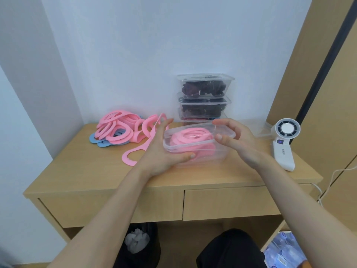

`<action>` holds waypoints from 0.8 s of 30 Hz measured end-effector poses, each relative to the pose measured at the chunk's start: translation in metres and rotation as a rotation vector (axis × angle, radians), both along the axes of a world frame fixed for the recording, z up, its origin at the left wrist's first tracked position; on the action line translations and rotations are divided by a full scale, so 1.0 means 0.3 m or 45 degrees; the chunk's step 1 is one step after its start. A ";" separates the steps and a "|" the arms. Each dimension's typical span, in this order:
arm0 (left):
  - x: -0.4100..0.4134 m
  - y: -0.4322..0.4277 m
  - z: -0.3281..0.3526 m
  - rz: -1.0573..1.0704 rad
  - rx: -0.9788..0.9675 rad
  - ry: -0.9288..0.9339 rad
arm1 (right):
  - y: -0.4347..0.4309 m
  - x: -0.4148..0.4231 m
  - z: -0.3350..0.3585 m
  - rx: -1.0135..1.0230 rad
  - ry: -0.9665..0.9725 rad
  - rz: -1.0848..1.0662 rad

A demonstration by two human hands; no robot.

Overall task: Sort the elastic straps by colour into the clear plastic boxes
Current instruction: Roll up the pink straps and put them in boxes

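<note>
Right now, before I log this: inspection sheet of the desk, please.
Surface: wooden desk, drawers shut.
Job's things: clear box holding pink straps; loose pink pile over blue pieces; three lidded boxes stacked at the wall, dark contents.
Clutter: white handheld fan.
Grips: left grip holds the clear box's left end; right grip pinches its right rim.
Cables: white cable hanging beside the desk's right end.
Surroundings: white wall, wooden panel at right, bin under the desk.
</note>
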State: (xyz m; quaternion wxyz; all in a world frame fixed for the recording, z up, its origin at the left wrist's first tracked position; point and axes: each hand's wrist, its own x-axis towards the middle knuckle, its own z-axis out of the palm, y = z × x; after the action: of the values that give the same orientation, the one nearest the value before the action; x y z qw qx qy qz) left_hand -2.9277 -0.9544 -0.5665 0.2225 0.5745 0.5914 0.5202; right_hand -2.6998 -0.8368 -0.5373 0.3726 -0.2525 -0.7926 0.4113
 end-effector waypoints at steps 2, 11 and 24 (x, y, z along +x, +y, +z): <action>0.001 -0.004 0.000 -0.006 -0.004 0.019 | -0.002 -0.002 0.007 -0.002 0.017 0.002; 0.000 -0.016 0.014 0.010 -0.012 -0.100 | 0.004 -0.023 -0.001 -0.018 -0.004 -0.026; -0.009 -0.008 0.000 -0.038 0.058 -0.088 | -0.004 -0.021 0.033 0.020 0.025 0.031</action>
State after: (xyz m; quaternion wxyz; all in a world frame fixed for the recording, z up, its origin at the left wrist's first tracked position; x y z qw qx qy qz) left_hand -2.9305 -0.9566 -0.5665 0.2375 0.5699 0.5627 0.5497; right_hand -2.7060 -0.8381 -0.5274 0.3773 -0.2358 -0.7952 0.4120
